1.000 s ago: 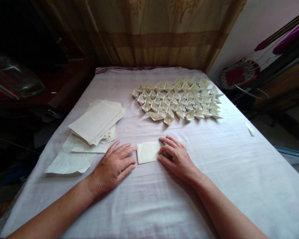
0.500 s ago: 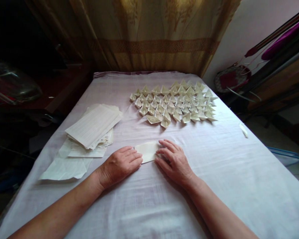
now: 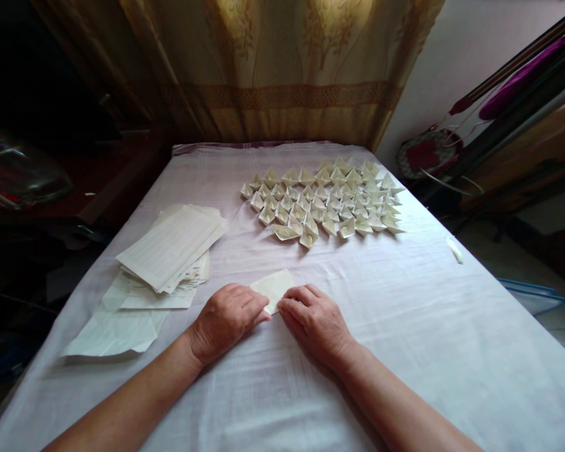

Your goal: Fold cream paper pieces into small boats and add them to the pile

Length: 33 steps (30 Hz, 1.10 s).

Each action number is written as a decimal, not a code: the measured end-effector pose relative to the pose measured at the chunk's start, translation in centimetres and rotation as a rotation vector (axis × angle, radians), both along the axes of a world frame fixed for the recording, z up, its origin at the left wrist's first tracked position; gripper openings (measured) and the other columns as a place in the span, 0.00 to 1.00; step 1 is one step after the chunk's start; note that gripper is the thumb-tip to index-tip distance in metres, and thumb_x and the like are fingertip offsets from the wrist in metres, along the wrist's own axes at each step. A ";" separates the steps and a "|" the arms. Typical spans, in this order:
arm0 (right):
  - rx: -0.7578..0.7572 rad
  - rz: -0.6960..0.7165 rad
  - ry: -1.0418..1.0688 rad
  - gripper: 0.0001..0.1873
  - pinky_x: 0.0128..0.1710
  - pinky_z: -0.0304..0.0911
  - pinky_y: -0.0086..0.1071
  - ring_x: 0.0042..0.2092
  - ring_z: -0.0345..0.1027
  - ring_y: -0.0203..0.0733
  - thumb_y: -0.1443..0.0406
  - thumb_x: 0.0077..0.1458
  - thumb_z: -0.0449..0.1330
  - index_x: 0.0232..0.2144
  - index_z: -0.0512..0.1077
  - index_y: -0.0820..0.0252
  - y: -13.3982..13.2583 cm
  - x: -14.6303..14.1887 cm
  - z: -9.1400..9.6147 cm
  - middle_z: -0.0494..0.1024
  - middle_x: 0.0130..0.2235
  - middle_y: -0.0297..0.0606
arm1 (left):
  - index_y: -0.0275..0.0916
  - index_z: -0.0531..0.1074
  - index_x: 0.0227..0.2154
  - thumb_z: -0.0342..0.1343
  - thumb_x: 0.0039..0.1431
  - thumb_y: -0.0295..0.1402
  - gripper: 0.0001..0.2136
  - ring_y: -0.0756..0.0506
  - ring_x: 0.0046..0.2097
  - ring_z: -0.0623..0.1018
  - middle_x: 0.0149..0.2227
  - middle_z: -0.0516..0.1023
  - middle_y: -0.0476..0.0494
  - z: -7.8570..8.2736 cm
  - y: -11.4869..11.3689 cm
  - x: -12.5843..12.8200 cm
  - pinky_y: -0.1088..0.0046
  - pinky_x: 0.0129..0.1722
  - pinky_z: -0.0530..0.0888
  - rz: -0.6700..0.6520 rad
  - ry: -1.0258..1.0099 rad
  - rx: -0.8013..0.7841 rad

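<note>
Domestic interior, best classed as a room in a home. Indicated chiefly by a long, tree-patterned, gold-brown curtain (image 3: 282, 122), hanging beyond the far edge of a broad surface (image 3: 452, 351) covered in pale, faintly checked cloth (image 3: 287, 389) resembling a bedsheet; not identifiable with certainty as bed or table. Further household evidence: at left, dark reddish furniture (image 3: 117, 182) bearing a glossy transparent object (image 3: 23, 166), too dim to name; at right, a plain pale wall (image 3: 452, 63), a patterned bag (image 3: 428, 154) with a dark red panel, and light flooring (image 3: 560, 320).
</note>
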State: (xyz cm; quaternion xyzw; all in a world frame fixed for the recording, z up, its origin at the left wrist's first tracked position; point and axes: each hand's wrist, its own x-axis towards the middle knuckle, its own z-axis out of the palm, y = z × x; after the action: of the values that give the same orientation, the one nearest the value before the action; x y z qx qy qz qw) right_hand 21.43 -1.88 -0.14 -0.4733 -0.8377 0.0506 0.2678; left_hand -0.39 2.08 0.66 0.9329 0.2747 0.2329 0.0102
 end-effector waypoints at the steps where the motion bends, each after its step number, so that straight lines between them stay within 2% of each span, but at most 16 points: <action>1: -0.015 -0.002 0.006 0.08 0.38 0.65 0.32 0.37 0.67 0.41 0.69 0.61 0.57 0.33 0.76 0.56 0.0 0.0 0.1 0.77 0.35 0.38 | 0.38 0.74 0.40 0.50 0.67 0.43 0.14 0.45 0.39 0.79 0.35 0.81 0.44 0.1 0.1 -0.3 0.68 0.43 0.74 -0.019 0.007 -0.034; 3: -0.038 -0.003 0.024 0.08 0.38 0.65 0.33 0.37 0.67 0.41 0.69 0.62 0.57 0.34 0.76 0.56 0.0 0.0 0.2 0.77 0.35 0.38 | 0.39 0.74 0.42 0.51 0.65 0.46 0.16 0.44 0.43 0.79 0.40 0.81 0.43 0.2 0.3 -0.7 0.67 0.45 0.73 -0.051 0.012 -0.085; 6: -0.057 -0.006 0.057 0.09 0.39 0.66 0.34 0.37 0.67 0.41 0.69 0.62 0.55 0.35 0.76 0.56 0.0 0.0 0.2 0.77 0.36 0.38 | 0.41 0.74 0.42 0.53 0.66 0.41 0.11 0.44 0.45 0.79 0.43 0.81 0.44 0.4 0.3 -0.9 0.66 0.46 0.73 -0.054 -0.001 -0.059; 9: -0.061 0.001 0.082 0.08 0.41 0.66 0.36 0.39 0.68 0.43 0.68 0.61 0.56 0.36 0.76 0.56 0.0 0.0 0.1 0.77 0.37 0.40 | 0.39 0.74 0.39 0.52 0.66 0.33 0.07 0.45 0.42 0.80 0.39 0.82 0.45 0.6 0.1 -0.6 0.68 0.43 0.73 -0.047 -0.007 0.038; 14: -0.004 0.004 0.081 0.10 0.45 0.67 0.40 0.43 0.68 0.46 0.69 0.58 0.58 0.43 0.74 0.56 -0.2 -0.1 0.4 0.77 0.42 0.41 | 0.38 0.73 0.35 0.49 0.68 0.29 0.08 0.48 0.32 0.79 0.30 0.80 0.48 0.8 -0.6 0.2 0.71 0.34 0.72 0.008 -0.052 0.128; 18: 0.112 0.014 0.067 0.08 0.40 0.67 0.36 0.40 0.67 0.44 0.69 0.60 0.57 0.38 0.75 0.56 -0.5 -0.5 0.6 0.77 0.40 0.41 | 0.39 0.71 0.28 0.53 0.66 0.30 0.09 0.49 0.27 0.75 0.23 0.75 0.51 0.9 -1.3 0.7 0.70 0.32 0.70 0.031 -0.045 0.165; 21: 0.097 0.044 0.050 0.08 0.35 0.65 0.31 0.34 0.66 0.40 0.69 0.60 0.56 0.32 0.75 0.56 -0.7 -0.6 0.4 0.75 0.33 0.38 | 0.40 0.70 0.25 0.53 0.66 0.32 0.12 0.49 0.26 0.74 0.21 0.73 0.52 1.0 -1.6 0.9 0.70 0.33 0.69 0.012 -0.023 0.146; 23: 0.067 0.038 0.040 0.09 0.33 0.65 0.30 0.33 0.66 0.39 0.70 0.60 0.55 0.31 0.74 0.56 -0.6 -0.3 0.2 0.74 0.31 0.37 | 0.40 0.71 0.26 0.52 0.66 0.33 0.11 0.49 0.29 0.75 0.24 0.75 0.50 1.0 -1.6 0.9 0.70 0.36 0.70 0.000 -0.017 0.103; 26: 0.038 0.018 0.111 0.11 0.35 0.66 0.29 0.34 0.69 0.38 0.72 0.60 0.52 0.33 0.73 0.57 -0.5 0.2 -0.2 0.76 0.34 0.38 | 0.39 0.74 0.38 0.52 0.66 0.37 0.09 0.45 0.41 0.79 0.36 0.81 0.44 1.0 -1.2 0.5 0.66 0.44 0.72 0.005 -0.017 0.064; 29: -0.012 0.046 0.199 0.13 0.38 0.68 0.29 0.36 0.71 0.39 0.74 0.58 0.50 0.37 0.72 0.58 -0.5 0.6 -0.5 0.77 0.38 0.40 | 0.39 0.73 0.48 0.50 0.65 0.31 0.12 0.41 0.51 0.76 0.48 0.80 0.40 0.8 -0.7 -0.1 0.60 0.51 0.70 0.035 -0.030 0.092; 31: -0.042 0.055 0.208 0.14 0.39 0.68 0.30 0.38 0.71 0.39 0.75 0.55 0.50 0.38 0.71 0.58 -0.5 0.6 -0.5 0.77 0.38 0.40 | 0.41 0.75 0.46 0.50 0.63 0.25 0.13 0.42 0.50 0.76 0.46 0.81 0.43 0.6 -0.6 -0.4 0.61 0.50 0.70 0.019 -0.041 0.093; 33: -0.055 0.051 0.187 0.14 0.41 0.68 0.32 0.39 0.71 0.41 0.75 0.53 0.52 0.38 0.71 0.57 -0.5 0.5 -0.4 0.77 0.38 0.40 | 0.42 0.76 0.42 0.51 0.62 0.24 0.12 0.44 0.45 0.76 0.41 0.82 0.45 0.5 -0.6 -0.6 0.63 0.47 0.71 -0.007 -0.045 0.059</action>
State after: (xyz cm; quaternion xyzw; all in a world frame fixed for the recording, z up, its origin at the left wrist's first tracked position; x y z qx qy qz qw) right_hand 21.96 -2.42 -0.50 -0.4520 -0.8192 0.1244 0.3304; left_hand -0.95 1.43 1.14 0.9281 0.2643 0.2619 -0.0102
